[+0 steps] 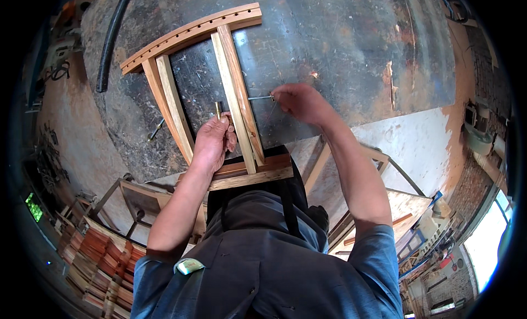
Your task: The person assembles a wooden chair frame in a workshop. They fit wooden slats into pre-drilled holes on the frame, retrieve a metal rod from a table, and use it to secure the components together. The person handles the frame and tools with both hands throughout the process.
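Observation:
A wooden frame (189, 28) rests on the dark worktop, its near end against my lap. Its far rail is curved and has a row of small holes; two pairs of slats run from it toward me. My left hand (211, 143) is closed inside the frame beside the right-hand slats, pinching a short brass-coloured cylinder (218, 109) that points up. Just right of those slats, my right hand (299, 102) pinches the outer end of a thin metal rod (260, 98) that reaches the slat. Another rod (156, 130) sticks out beside the left-hand slats.
The worn metal worktop (340, 50) spreads beyond the frame. A black tube (112, 42) lies at the far left. Stacked reddish boards (101, 264) are on the floor at lower left. A wooden frame structure (379, 160) stands below the worktop at right.

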{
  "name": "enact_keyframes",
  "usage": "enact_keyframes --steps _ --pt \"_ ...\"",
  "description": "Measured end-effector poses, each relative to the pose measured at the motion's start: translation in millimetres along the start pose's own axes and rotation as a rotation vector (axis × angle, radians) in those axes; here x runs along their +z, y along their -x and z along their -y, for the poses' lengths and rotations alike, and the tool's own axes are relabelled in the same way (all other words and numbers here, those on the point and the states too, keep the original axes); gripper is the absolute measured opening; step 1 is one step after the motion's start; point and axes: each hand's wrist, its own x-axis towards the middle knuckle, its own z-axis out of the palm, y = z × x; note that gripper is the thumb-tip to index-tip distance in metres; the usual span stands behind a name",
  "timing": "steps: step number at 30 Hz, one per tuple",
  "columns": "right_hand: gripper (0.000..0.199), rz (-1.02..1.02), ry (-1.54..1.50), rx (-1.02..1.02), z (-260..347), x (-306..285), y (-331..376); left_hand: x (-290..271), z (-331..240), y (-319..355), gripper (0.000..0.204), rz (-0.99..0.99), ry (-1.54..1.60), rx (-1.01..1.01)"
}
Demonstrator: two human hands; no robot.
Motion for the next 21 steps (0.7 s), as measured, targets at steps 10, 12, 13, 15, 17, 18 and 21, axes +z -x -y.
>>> enact_keyframes --steps 10,12,13,15,17,18,21 --pt "0.02 -0.011 0.091 -0.245 -23 7 -13 8 -6 0 0.019 -0.032 -0.026 -0.019" --pt "0.019 -0.004 0.242 -0.251 -12 7 -15 9 -7 0 0.02 -0.03 -0.02 -0.014" --pt "0.019 -0.068 0.351 -0.471 -21 10 -23 10 -7 1 0.019 -0.03 -0.011 -0.024" --pt "0.019 -0.2 0.569 -0.911 -44 19 -42 11 -8 2 0.022 -0.032 0.006 -0.041" --pt "0.02 -0.102 0.41 -0.57 -18 18 -29 6 -4 1 0.022 -0.032 -0.013 -0.034" --pt "0.02 -0.055 0.333 -0.399 -8 17 -24 5 -3 1 0.022 -0.03 -0.022 -0.03" --pt "0.02 -0.042 0.636 -0.527 -18 15 -29 8 -2 0 0.023 -0.038 0.018 -0.013"
